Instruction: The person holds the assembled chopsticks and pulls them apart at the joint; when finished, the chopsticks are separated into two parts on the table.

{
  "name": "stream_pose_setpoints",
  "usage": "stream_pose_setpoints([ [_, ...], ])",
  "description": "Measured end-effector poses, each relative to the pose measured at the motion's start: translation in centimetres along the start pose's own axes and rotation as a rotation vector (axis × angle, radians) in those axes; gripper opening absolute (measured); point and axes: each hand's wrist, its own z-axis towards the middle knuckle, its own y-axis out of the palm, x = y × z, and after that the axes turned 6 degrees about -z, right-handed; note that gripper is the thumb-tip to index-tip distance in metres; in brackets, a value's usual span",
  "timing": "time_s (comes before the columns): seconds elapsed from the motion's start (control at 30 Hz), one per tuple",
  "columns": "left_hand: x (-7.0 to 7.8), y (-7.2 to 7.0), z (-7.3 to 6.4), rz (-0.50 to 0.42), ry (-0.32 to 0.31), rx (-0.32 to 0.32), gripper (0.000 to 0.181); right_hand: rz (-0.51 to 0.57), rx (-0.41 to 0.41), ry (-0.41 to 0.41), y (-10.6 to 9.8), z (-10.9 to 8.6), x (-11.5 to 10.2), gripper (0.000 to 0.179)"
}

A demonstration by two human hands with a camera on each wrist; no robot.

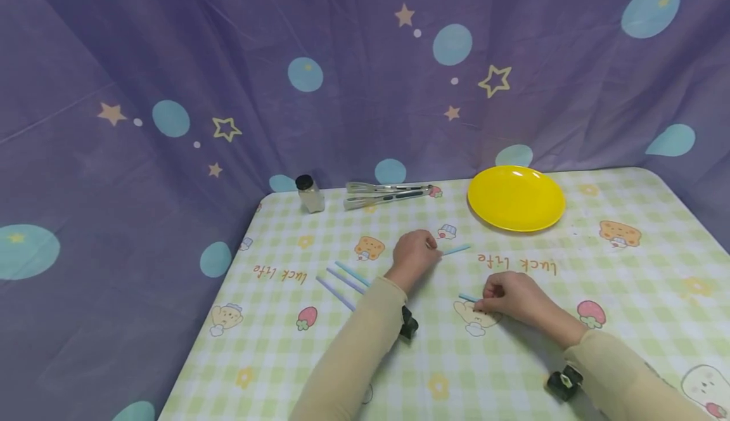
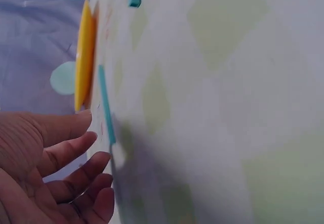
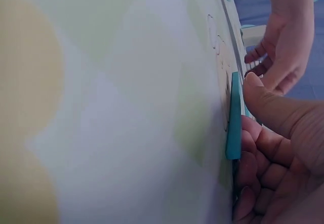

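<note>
My left hand (image 1: 415, 254) hovers low over the cloth, fingers loosely bent. Just beyond its fingertips a thin teal stick (image 1: 456, 250) lies on the cloth; the left wrist view shows a small gap between this stick (image 2: 106, 105) and the thumb. My right hand (image 1: 516, 295) is beside another teal stick (image 1: 469, 297), whose near end the fingers hide in the head view. In the right wrist view, thumb and forefinger are apart, close against this stick (image 3: 234, 118); whether they touch it is unclear.
Left of my left forearm lie a blue stick (image 1: 350, 272) and two lilac sticks (image 1: 335, 293), partly covered by the sleeve. At the back stand a black-capped jar (image 1: 311, 195), metal tongs (image 1: 388, 194) and a yellow plate (image 1: 516, 199). A purple curtain (image 1: 353, 123) hangs behind the table.
</note>
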Motion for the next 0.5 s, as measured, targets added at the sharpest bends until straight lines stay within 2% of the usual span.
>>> stream_pose_setpoints([
  [0.27,-2.8,-2.7,-1.2,-0.087,0.094,-0.036,0.015,0.054,-0.035,0.045,-0.4,0.3,-0.2,0.022],
  [0.5,-5.4,-4.9,-2.9,-0.180,0.163,-0.092,0.018,0.050,0.007,0.060,-0.4,0.7,-0.9,0.014],
])
